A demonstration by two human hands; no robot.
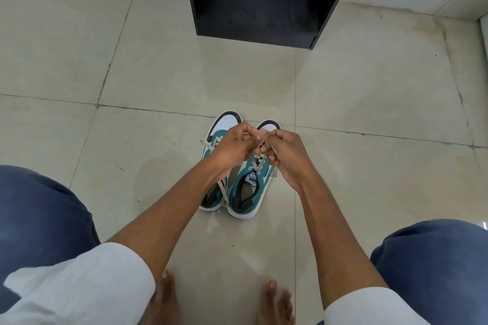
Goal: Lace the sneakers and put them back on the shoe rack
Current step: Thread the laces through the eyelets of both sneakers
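Two teal and white sneakers stand side by side on the floor, toes pointing away from me. The left sneaker (212,194) has loose cream laces trailing over its side. Over the right sneaker (247,192) both hands work its lace (257,162). My left hand (232,146) pinches one strand above the eyelets, and my right hand (284,152) pinches the other, fingertips nearly touching. The hands hide the front half of both shoes. The dark shoe rack (260,0) stands beyond the shoes, its lower shelf bare.
Pale tiled floor (369,92) surrounds the shoes. My knees in blue trousers frame the lower corners, and my bare feet (274,301) rest on the tiles just behind the sneakers. A white wall base runs along the top right.
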